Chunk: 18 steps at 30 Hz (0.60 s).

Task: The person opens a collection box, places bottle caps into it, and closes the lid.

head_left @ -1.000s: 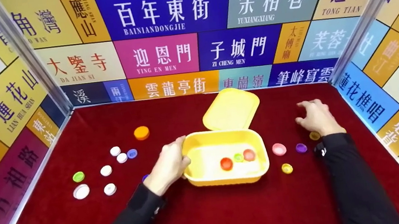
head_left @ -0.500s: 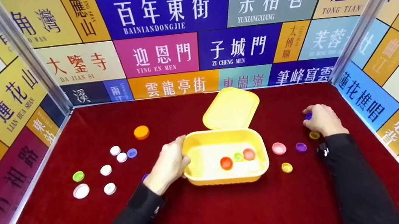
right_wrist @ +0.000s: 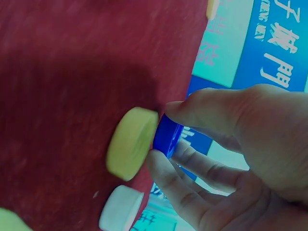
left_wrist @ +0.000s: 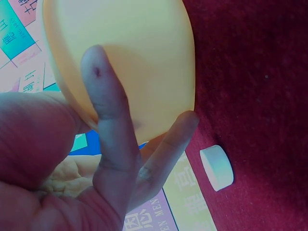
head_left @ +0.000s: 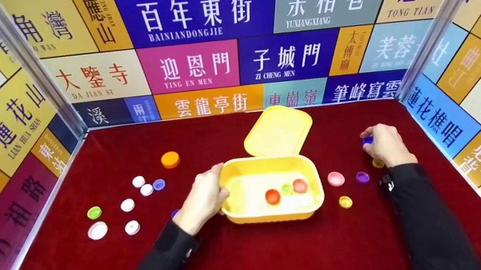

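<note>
A yellow plastic box (head_left: 273, 216) sits mid-table, holding a red cap (head_left: 272, 196), a small green cap (head_left: 287, 189) and a pink cap (head_left: 300, 186). My left hand (head_left: 201, 200) grips its left end; in the left wrist view its fingers lie against the box wall (left_wrist: 149, 72). Over at the right, my right hand (head_left: 388, 146) pinches a blue bottle cap (right_wrist: 168, 135) between thumb and fingers. Beside that cap in the right wrist view are a yellow cap (right_wrist: 131, 144) and a whitish cap (right_wrist: 120, 209).
Behind the box lies its yellow lid (head_left: 279, 131). Pink (head_left: 336, 178), purple (head_left: 362, 177) and yellow (head_left: 345, 202) caps lie right of it. Several white caps, a green cap (head_left: 94, 212) and an orange cap (head_left: 170, 159) are spread leftward. Printed panels (head_left: 197, 9) wall the table.
My right hand has come down with its fingers closing on the blue cap, then shifted slightly left with it. My left hand and the box have stayed put.
</note>
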### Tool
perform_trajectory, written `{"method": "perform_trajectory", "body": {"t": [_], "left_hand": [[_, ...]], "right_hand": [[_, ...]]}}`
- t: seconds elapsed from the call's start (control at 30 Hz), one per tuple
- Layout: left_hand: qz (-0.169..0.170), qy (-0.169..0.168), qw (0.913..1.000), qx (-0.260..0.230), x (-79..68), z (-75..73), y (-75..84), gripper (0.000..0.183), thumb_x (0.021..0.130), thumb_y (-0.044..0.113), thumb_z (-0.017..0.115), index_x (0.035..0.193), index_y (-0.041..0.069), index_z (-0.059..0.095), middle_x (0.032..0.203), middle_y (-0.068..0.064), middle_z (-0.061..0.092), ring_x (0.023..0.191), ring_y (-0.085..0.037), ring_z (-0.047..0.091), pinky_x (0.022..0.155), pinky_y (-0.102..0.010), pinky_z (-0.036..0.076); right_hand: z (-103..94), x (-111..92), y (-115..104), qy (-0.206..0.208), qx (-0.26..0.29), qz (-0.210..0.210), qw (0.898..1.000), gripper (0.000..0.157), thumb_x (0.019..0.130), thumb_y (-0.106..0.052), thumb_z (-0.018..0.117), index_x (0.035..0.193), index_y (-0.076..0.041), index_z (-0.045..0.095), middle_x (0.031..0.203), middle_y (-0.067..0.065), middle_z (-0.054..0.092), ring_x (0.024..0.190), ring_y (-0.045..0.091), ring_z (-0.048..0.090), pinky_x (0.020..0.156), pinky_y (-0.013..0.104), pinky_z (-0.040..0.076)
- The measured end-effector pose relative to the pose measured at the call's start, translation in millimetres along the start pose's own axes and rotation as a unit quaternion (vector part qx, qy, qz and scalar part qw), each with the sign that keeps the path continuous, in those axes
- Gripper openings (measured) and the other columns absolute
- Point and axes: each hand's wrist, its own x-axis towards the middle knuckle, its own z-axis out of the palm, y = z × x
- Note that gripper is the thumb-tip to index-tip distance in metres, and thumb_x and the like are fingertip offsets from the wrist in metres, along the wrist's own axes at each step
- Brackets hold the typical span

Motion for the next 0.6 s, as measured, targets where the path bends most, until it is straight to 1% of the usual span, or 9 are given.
{"method": "perform_trajectory", "body": {"t": [0.07,0.2,0.3,0.4,0.6], "left_hand": [[0.0,0.0,1.0,0.003,-0.2,0.2,-0.4,0.068,0.101,-0.008,0.066,0.168,-0.009,0.052,0.146,-0.033,0.073,0.054,-0.015,0.069,0.048,-0.027,0.061],[0.007,0.006,0.9999,0.009,-0.3,0.6,-1.5,0.067,0.1,-0.007,0.066,0.166,-0.009,0.054,0.141,-0.032,0.076,0.057,-0.017,0.072,0.047,-0.027,0.061],[0.012,0.008,0.9998,0.011,-0.4,1.0,-2.3,0.067,0.099,-0.007,0.066,0.165,-0.01,0.054,0.138,-0.032,0.077,0.058,-0.018,0.073,0.046,-0.027,0.061],[0.013,0.006,0.9998,0.011,-0.6,1.5,-2.5,0.067,0.1,-0.007,0.066,0.166,-0.009,0.054,0.138,-0.033,0.076,0.058,-0.018,0.072,0.047,-0.027,0.062],[0.018,0.007,0.9997,0.017,-0.5,1.7,-1.8,0.067,0.1,-0.007,0.067,0.166,-0.009,0.053,0.14,-0.032,0.076,0.058,-0.018,0.072,0.047,-0.027,0.062]], "right_hand": [[0.6,-2.0,-6.6,0.013,0.0,-0.016,1.0,0.036,0.103,-0.003,0.075,0.137,0.009,0.078,0.142,0.042,0.07,0.127,0.059,0.062,0.115,0.075,0.056],[2.5,-7.5,-21.3,0.037,0.005,-0.046,0.998,0.035,0.102,-0.003,0.074,0.135,0.008,0.08,0.138,0.04,0.073,0.123,0.058,0.064,0.107,0.071,0.058],[3.7,-12.6,-33.8,0.043,0.009,-0.063,0.997,0.036,0.102,-0.003,0.073,0.135,0.006,0.081,0.137,0.039,0.074,0.122,0.058,0.065,0.104,0.07,0.059],[4.5,-19.3,-48.3,0.048,0.009,-0.079,0.996,0.036,0.102,-0.004,0.074,0.136,0.004,0.082,0.136,0.038,0.075,0.123,0.058,0.067,0.107,0.07,0.059],[5.2,-37.1,-82.9,0.057,0.017,-0.105,0.993,0.037,0.101,-0.006,0.076,0.137,-0.002,0.084,0.128,0.031,0.078,0.117,0.051,0.071,0.106,0.065,0.061]]}}
